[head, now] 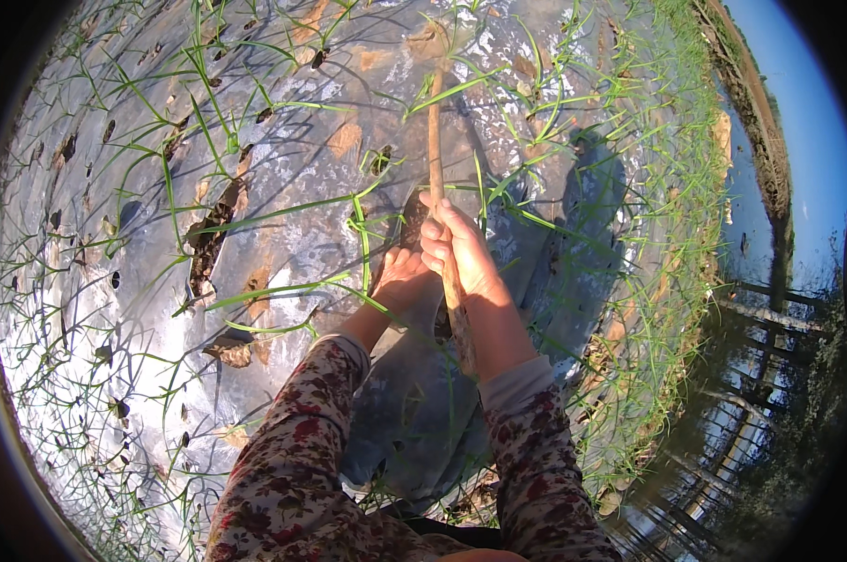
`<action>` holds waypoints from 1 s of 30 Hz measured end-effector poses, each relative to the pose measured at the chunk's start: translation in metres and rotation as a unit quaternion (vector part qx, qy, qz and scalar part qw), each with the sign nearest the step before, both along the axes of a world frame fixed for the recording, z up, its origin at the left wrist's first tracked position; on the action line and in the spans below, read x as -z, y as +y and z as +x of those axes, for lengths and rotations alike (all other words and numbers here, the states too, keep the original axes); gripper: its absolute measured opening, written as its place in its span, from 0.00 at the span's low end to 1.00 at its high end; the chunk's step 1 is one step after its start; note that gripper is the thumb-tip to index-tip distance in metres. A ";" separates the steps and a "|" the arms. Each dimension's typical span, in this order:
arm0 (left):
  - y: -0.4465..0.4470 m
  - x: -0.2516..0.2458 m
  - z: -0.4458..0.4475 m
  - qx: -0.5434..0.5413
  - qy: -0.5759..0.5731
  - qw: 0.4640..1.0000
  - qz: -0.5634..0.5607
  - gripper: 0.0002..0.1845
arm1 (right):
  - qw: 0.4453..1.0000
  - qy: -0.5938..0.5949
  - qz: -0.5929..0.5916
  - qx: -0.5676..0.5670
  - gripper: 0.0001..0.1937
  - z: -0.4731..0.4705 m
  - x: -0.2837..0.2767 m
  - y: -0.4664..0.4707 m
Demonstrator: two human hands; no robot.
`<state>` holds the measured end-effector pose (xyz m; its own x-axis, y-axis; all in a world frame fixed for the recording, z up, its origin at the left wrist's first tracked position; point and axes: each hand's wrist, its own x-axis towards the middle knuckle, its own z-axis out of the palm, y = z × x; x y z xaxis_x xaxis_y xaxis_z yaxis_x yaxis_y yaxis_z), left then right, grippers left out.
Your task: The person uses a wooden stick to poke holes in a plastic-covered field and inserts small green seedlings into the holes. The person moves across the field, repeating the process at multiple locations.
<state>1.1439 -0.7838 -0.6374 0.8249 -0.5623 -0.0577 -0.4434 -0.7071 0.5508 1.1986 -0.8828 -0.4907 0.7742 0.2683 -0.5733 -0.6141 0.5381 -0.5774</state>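
My right hand (465, 253) is closed around a slender wooden stick (434, 133). The stick runs away from me over grey plastic mulch film (311, 161), its lower end lying along my wrist. Just to the left, my left hand (401, 278) is down at the film with its fingers curled. Whether those fingers pinch the film is hidden. Beyond them a dark opening (413, 223) in the film shows brown soil. A thin green plant (364, 239) with long narrow leaves stands beside my left hand, and one leaf crosses near my left wrist.
More narrow-leaved seedlings (219, 133) grow from holes across the film. A long tear (212, 239) bares soil on the left, with a dry leaf (231, 351) below it. My shadow (592, 204) falls to the right. Water (753, 393) lies past the grassy edge.
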 end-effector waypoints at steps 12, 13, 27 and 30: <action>0.003 0.010 -0.003 -0.024 -0.096 0.990 -0.098 0.06 | 0.946 0.014 0.322 0.045 0.20 0.022 -0.003 -0.020; 0.003 0.008 -0.003 -0.024 -0.105 0.990 -0.092 0.06 | 0.965 0.016 0.262 0.031 0.21 0.022 -0.006 -0.018; 0.003 0.000 -0.003 -0.014 -0.098 0.994 -0.048 0.08 | 0.936 -0.010 -0.350 -0.036 0.12 -0.016 -0.026 -0.019; 0.004 0.002 -0.003 -0.005 -0.073 0.997 -0.038 0.08 | 0.952 -0.010 -0.304 -0.043 0.13 -0.046 -0.039 -0.022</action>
